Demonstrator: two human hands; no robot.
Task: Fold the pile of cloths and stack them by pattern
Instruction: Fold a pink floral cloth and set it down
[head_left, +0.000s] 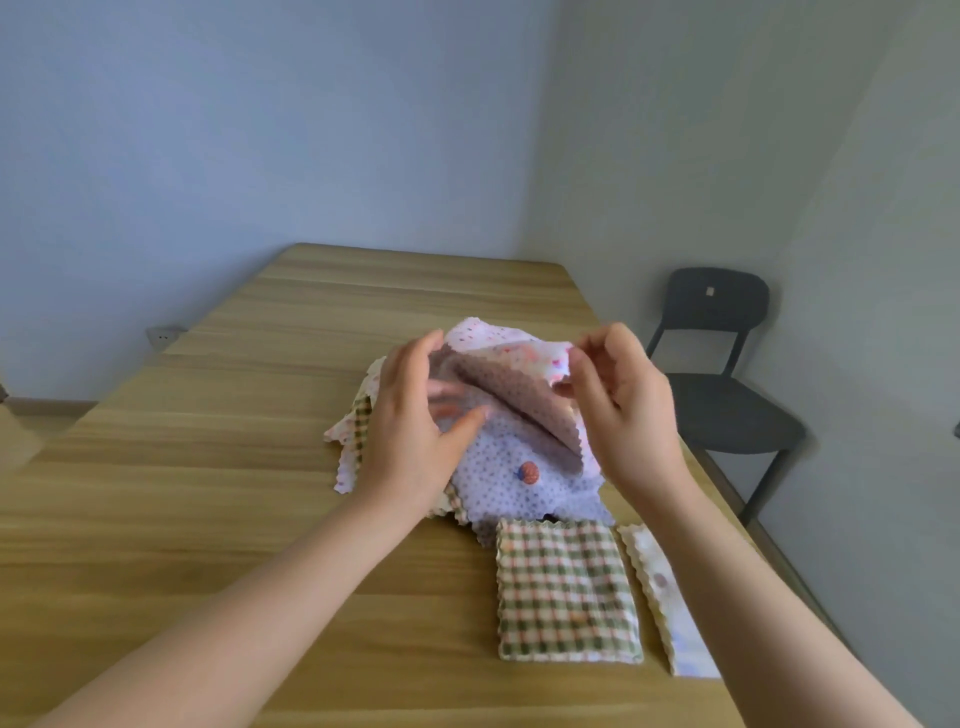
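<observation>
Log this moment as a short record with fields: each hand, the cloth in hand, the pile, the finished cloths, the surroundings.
left hand: at the left edge of the spotted cloth; fingers blurred, grip unclear
right hand: pinches the spotted cloth's right edge
spotted cloth: lifted above the pile, partly opened
pile: unfolded; lilac dotted cloth on top, loose checked cloth showing at left
folded: folded checked cloth lies flat, pale cloth to its right
surroundings: wooden table, dark chair at right
</observation>
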